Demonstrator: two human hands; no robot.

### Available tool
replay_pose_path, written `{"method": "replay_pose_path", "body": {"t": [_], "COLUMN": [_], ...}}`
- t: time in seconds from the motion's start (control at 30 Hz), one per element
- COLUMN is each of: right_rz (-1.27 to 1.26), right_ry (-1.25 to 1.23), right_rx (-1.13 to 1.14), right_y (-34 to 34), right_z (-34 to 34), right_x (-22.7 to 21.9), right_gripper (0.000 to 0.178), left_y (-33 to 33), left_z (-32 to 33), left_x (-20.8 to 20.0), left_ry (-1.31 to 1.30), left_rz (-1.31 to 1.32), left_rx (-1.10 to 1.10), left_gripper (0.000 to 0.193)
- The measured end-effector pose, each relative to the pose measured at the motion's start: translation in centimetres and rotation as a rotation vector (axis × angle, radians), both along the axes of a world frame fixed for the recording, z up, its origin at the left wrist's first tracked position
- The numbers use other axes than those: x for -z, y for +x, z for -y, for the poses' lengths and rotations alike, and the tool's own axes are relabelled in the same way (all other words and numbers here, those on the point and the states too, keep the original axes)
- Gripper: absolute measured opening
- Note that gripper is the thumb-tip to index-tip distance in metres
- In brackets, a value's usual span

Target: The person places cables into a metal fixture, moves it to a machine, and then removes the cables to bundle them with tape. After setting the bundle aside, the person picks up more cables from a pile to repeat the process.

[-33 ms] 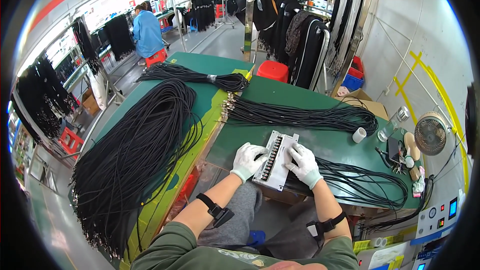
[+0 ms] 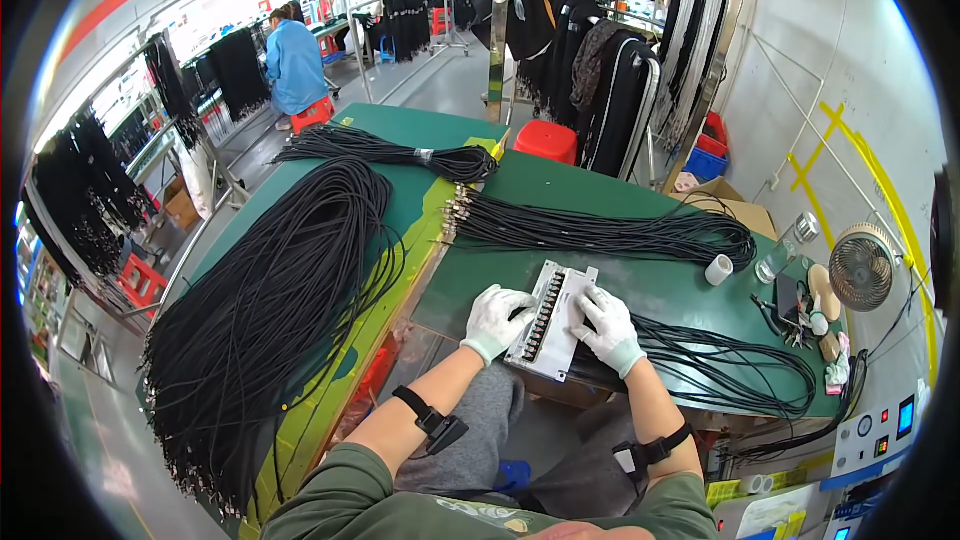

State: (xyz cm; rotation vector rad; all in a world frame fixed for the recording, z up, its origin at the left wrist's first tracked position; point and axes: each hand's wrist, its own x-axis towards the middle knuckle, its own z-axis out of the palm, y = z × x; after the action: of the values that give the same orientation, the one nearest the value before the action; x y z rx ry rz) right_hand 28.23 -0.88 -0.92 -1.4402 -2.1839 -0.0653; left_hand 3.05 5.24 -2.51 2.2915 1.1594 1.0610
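Observation:
In front of me a silvery metal fixture point(image 2: 552, 322) lies at the table's near edge, tilted slightly. A row of dark cord ends or slots point(image 2: 543, 317) runs along its length. My left hand point(image 2: 497, 322), in a white glove, is closed at the fixture's left side, thumb and fingers against its edge. On the right side my gloved right hand point(image 2: 607, 326) grips the plate with bent fingers. Black cords point(image 2: 725, 355) stretch from beside the right hand across the table and loop back at the right. What lies beneath my fingers is hidden.
A large heap of black cords point(image 2: 270, 310) covers the left table. Another bundle point(image 2: 600, 230) lies beyond the fixture. At the right are a white roll point(image 2: 718, 270), a glass bottle point(image 2: 788, 248), pliers point(image 2: 767, 315) and a fan point(image 2: 862, 268). A person in blue point(image 2: 294, 65) sits far left.

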Motion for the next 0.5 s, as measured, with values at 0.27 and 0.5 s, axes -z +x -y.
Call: {"method": "replay_pose_path", "body": {"t": [0.27,0.5], "right_rz": [-0.02,-0.012], "right_ry": [-0.032,-0.028], "right_rx": [-0.016,0.017], "right_y": [0.31,-0.06], "right_z": [-0.29,-0.05], "right_x": [0.08,0.16], "right_gripper": [0.059,0.059], "left_y": [0.13,-0.03], "left_z": [0.28,0.19], "left_x": [-0.19,-0.17], "left_ry": [0.069,0.102], "left_rz": [0.007,0.006], "left_rx": [-0.008,-0.014], "left_gripper": [0.021,0.021]}}
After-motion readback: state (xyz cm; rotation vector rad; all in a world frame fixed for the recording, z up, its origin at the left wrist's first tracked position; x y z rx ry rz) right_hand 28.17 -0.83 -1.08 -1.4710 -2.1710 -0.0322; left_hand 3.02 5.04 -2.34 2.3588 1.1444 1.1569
